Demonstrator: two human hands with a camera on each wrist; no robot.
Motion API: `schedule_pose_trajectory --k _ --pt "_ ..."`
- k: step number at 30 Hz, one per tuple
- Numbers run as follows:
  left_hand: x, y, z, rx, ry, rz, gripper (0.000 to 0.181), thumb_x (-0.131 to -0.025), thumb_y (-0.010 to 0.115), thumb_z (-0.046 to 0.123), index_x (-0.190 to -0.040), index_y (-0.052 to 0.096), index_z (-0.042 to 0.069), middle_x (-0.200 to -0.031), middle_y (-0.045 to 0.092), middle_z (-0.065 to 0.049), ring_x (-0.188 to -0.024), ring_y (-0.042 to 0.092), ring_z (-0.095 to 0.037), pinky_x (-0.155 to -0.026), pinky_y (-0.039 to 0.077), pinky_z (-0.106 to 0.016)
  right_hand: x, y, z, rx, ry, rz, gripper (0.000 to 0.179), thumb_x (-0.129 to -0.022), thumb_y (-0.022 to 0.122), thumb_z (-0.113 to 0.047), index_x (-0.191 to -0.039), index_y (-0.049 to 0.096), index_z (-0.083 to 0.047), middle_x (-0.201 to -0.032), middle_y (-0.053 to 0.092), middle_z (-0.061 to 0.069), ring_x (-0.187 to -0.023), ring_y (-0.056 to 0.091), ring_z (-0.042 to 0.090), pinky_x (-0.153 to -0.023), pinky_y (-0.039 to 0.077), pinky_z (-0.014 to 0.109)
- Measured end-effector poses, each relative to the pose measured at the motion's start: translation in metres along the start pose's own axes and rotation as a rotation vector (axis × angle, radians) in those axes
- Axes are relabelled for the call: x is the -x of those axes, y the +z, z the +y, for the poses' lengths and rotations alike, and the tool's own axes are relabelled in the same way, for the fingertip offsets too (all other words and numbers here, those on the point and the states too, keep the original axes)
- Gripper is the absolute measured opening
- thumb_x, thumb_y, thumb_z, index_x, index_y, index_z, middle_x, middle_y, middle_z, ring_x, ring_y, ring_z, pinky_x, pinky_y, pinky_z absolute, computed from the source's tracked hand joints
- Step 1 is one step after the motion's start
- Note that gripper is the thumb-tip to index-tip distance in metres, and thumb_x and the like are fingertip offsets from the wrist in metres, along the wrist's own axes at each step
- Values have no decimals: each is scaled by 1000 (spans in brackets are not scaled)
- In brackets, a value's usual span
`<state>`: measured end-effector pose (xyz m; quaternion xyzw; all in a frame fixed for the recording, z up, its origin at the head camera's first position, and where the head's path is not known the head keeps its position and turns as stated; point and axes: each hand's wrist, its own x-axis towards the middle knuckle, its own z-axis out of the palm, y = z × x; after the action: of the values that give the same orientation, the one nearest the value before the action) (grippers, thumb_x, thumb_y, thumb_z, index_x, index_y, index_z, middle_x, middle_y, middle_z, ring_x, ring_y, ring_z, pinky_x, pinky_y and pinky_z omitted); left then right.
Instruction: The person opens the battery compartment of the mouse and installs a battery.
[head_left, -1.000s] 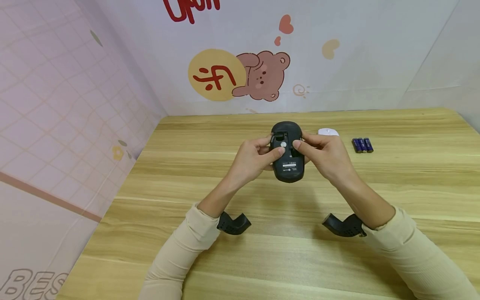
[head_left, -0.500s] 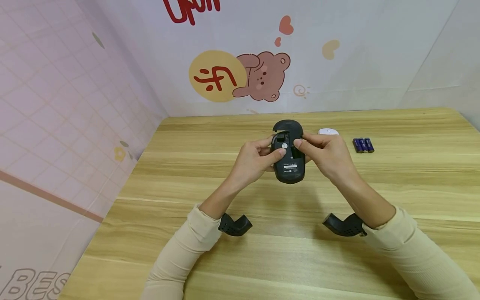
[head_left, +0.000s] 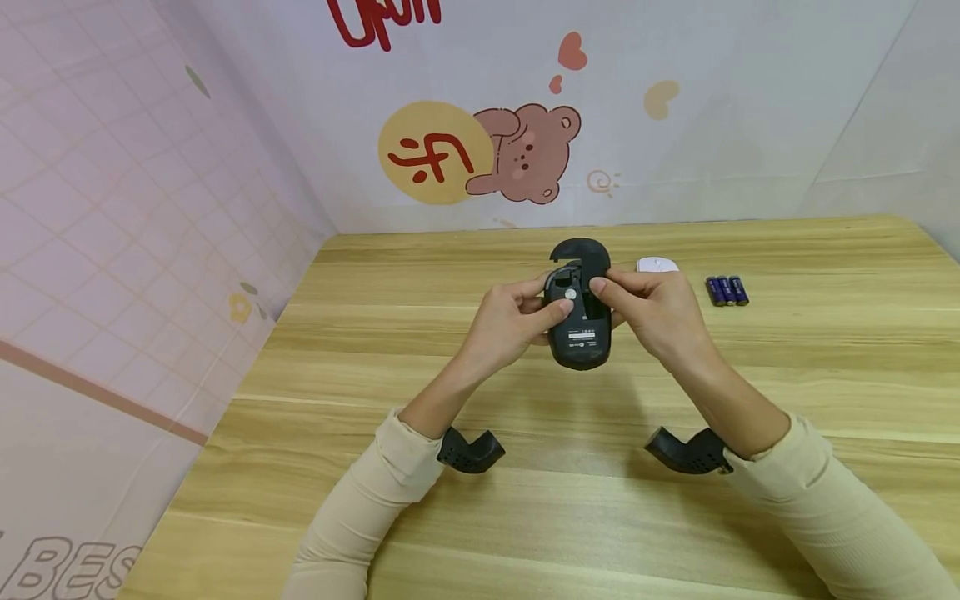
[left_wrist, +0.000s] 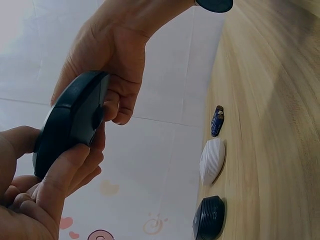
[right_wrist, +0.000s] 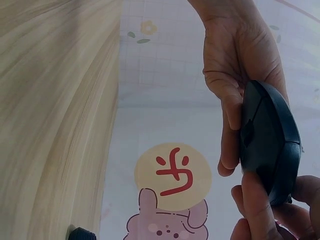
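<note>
A black computer mouse (head_left: 579, 350) is held up over the table, its underside and white label facing the head camera. Its cover (head_left: 588, 248) sticks out past the far end, shifted off the body, with a dark recess between. My left hand (head_left: 513, 323) grips the body from the left, thumb on the underside. From the other side, my right hand (head_left: 654, 310) pinches the cover, thumb on top. Both wrist views show the mouse edge-on, the left wrist view catching its dark shell (left_wrist: 75, 117) between the two hands.
A white mouse (head_left: 657, 264) lies at the back of the wooden table (head_left: 420, 350). Right of it are several blue batteries (head_left: 727, 291) side by side. Another dark mouse-shaped object (left_wrist: 210, 219) rests by the white mouse in the left wrist view. A printed wall stands behind.
The cover has slid away from the mouse body toward the far end, widening the gap. My right hand has shifted slightly right with it; the left hand keeps its hold.
</note>
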<state>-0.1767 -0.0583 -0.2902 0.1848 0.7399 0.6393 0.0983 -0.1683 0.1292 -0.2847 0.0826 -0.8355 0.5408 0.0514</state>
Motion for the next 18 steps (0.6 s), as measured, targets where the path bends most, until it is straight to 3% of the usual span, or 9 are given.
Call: schedule_pose_trajectory --k 6,12,18 --pt "-1 2 -1 -16 -15 10 48 -90 61 7 -135 45 1 -99 67 -19 -81 68 -20 -64 57 -32 0 0 2 -7 -16 18 37 -92 58 -27 -110 65 5 -97 66 21 -76 59 10 -65 51 18" --pt "-2 3 0 -16 -12 4 48 -90 61 8 -135 46 1 -99 67 -19 -80 68 -19 -64 57 -32 0 -2 3 -14 -10 30 36 -92 59 -26 -108 66 6 -100 65 22 -70 59 4 -65 49 16" --pt "-3 5 0 -16 -7 2 47 -90 61 8 -134 46 1 -98 67 -19 -80 68 -20 -64 57 -32 0 -3 5 -13 -2 41 35 -92 59 -26 -103 68 6 -91 67 16 -67 60 5 -65 49 17"
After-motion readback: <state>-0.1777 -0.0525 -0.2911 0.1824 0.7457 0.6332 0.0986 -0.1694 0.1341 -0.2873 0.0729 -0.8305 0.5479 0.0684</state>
